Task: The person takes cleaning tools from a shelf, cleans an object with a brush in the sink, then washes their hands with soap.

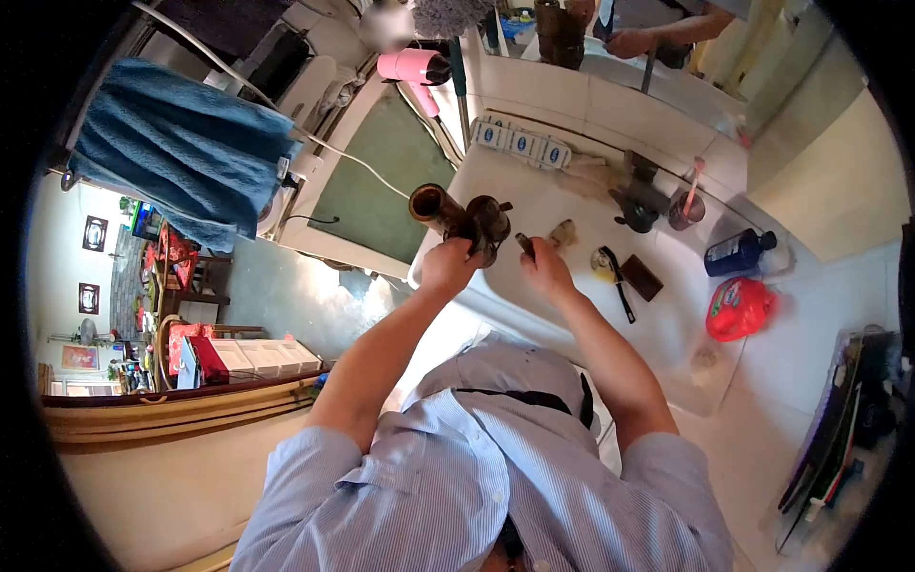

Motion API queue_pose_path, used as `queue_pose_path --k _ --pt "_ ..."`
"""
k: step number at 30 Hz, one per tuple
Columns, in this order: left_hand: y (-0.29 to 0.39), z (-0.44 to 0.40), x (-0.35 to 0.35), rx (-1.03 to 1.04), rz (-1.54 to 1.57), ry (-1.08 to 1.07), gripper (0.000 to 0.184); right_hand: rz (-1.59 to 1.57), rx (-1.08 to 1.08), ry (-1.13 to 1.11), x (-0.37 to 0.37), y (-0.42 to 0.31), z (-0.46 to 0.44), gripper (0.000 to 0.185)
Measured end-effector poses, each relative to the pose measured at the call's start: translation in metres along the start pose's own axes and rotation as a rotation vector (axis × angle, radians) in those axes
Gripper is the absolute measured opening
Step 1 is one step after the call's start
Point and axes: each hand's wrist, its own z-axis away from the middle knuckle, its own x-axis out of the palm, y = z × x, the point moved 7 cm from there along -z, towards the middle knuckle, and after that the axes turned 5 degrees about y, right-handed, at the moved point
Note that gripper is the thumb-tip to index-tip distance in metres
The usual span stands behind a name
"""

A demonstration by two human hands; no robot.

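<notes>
Head view: left hand [452, 268] clamped on brown tubular vessel [464, 223] near left edge of sink [505, 176]; right hand [550, 273] pinching small brown object [525, 246]; one-handed hold might slip, vessel striking sink.

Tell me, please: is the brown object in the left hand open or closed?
Open, at one end: the brown object shows a round rim around a dark hollow.

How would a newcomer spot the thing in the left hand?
Start at the white sink, then find the left hand at its left edge in the picture. It grips a dark brown pipe-like piece. Its bulk and round open mouth set it apart from the small brown item in the right hand.
</notes>
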Motion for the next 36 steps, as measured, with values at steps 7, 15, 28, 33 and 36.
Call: queue_pose_path --k 7,15,28,33,36 --pt "0.006 -0.008 0.0 0.058 0.069 0.041 0.025 -0.071 0.041 -0.142 0.01 -0.022 0.026 0.042" --pt "0.007 -0.015 0.0 0.126 0.239 -0.062 0.021 -0.078 -0.095 -0.008 0.015 -0.029 0.028 0.031" --pt "0.008 -0.013 0.0 0.138 0.247 -0.068 0.021 -0.081 -0.153 0.153 0.009 -0.036 0.032 0.028" --pt "0.016 -0.013 -0.007 0.051 0.278 -0.166 0.023 0.043 -0.199 0.123 0.006 -0.044 0.028 0.029" --pt "0.009 -0.012 -0.002 0.109 0.24 -0.107 0.022 0.117 -0.193 0.107 0.005 -0.047 0.031 0.03"
